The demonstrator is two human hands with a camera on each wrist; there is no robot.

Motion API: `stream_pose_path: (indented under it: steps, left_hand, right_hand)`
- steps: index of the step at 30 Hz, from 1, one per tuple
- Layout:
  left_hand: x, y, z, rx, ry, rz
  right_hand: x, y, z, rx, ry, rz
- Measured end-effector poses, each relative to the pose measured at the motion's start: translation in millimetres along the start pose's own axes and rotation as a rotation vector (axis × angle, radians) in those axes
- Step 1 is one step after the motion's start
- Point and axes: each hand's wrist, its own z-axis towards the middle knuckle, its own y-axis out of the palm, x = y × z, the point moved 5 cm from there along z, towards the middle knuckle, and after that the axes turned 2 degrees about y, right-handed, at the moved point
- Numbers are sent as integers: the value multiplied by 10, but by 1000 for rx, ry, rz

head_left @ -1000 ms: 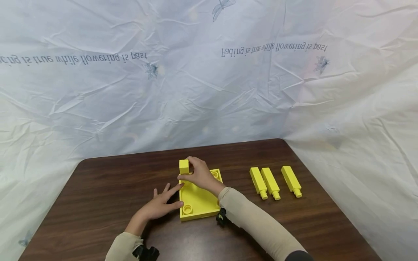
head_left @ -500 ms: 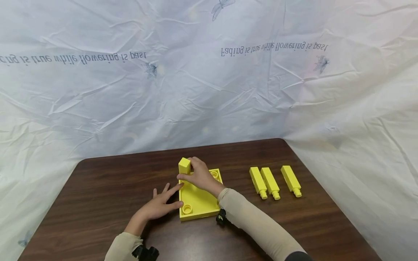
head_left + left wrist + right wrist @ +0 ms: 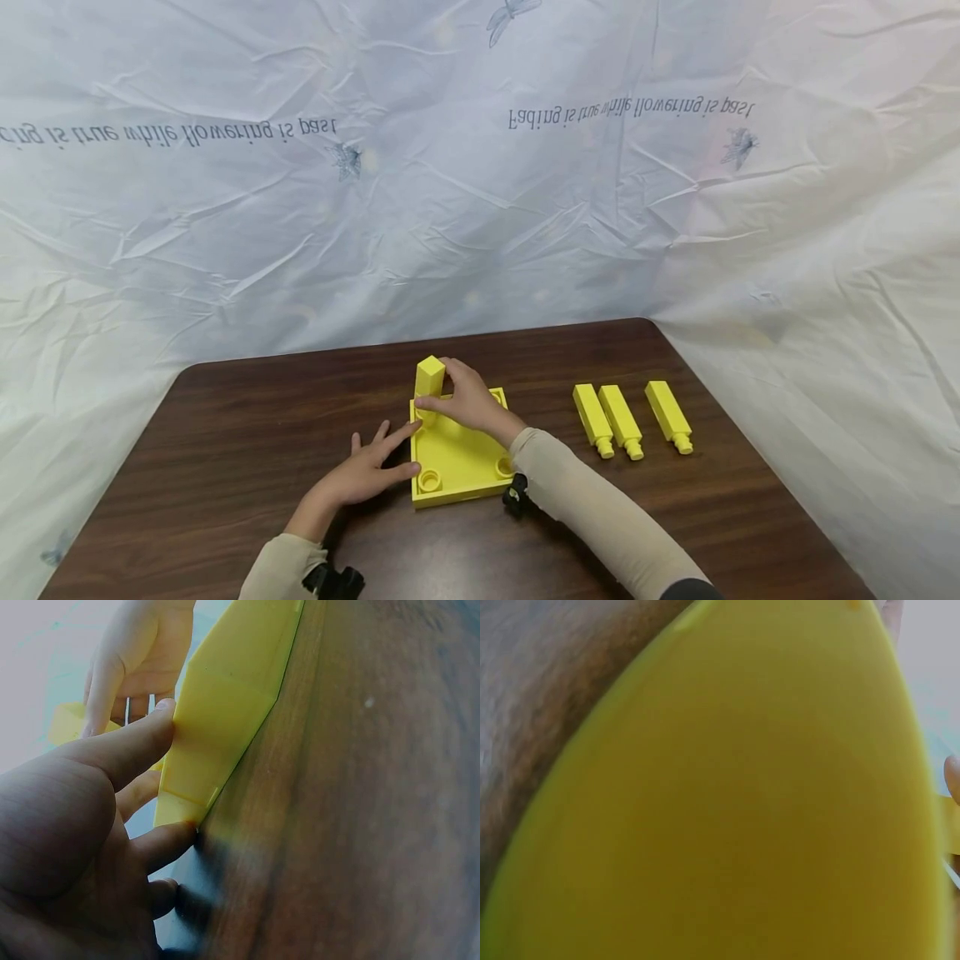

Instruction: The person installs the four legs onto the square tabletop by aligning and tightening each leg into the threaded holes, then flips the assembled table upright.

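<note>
My right hand [image 3: 472, 406] pinches a square yellow post [image 3: 429, 380] between thumb and fingers. The post stands upright over the back-left corner of a yellow square panel [image 3: 457, 454], with its lower end partly behind the thumb. Round sockets show at the panel's other corners, among them the front-left socket [image 3: 429, 481]. With fingers spread, my left hand [image 3: 363, 473] touches the panel's left edge. In the left wrist view, its thumb and fingertips rest against the panel's side [image 3: 217, 727]. The panel's blurred side [image 3: 727, 787] fills most of the right wrist view.
To the right, two yellow posts lie side by side, the left post [image 3: 593, 419] and the middle post [image 3: 621, 421]. A third post [image 3: 669, 417] lies farther right. All have a threaded-looking narrow end toward me. A pale printed cloth [image 3: 480, 208] hangs behind the brown table [image 3: 285, 417].
The post in my right hand has turned so a corner faces me, and has shifted slightly up and right with the hand. My left hand stays in place.
</note>
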Motion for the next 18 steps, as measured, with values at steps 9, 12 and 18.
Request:
stream_pose_path:
  steps: [9,12,18]
  left_hand:
    - [17,-14,-9,0,15,-4]
    - [27,-14,-13,-3,17,-11]
    - [39,-17,-21,1,33,-22]
  right_hand:
    - [42,-36,0,-51,47,143]
    - [66,-61,3,-85,82,260]
    - [76,-98,38,-128,96,401]
